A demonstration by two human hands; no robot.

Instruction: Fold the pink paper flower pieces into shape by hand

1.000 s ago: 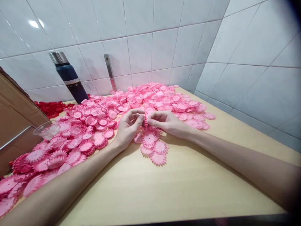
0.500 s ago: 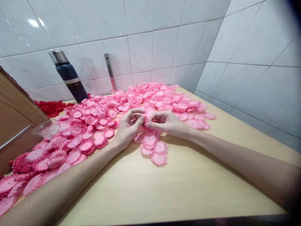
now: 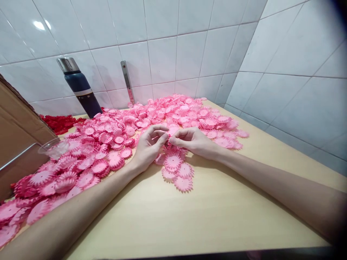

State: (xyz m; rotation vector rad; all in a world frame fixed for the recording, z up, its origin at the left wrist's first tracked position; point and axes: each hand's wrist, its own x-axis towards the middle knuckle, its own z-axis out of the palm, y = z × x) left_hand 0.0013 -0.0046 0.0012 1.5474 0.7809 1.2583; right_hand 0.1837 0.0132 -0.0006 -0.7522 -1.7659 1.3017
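My left hand (image 3: 148,146) and my right hand (image 3: 193,141) meet fingertip to fingertip over the near edge of a wide heap of pink flower-shaped pieces (image 3: 114,144) on a pale wooden table (image 3: 206,213). Both hands have their fingers curled in a pinch on a small pink flower piece (image 3: 167,141) held between them. Just below the hands lie three loose pink flowers (image 3: 179,171) apart from the heap.
A dark blue bottle with a steel cap (image 3: 78,88) stands at the back left by the tiled wall. Red pieces (image 3: 58,122) lie beside it. A cardboard box (image 3: 16,133) and a clear plastic cup (image 3: 52,148) sit at the left. A metal strip (image 3: 127,83) is fixed to the wall.
The fingers have shifted slightly as they work the small piece between them. Nothing else on the table has moved.
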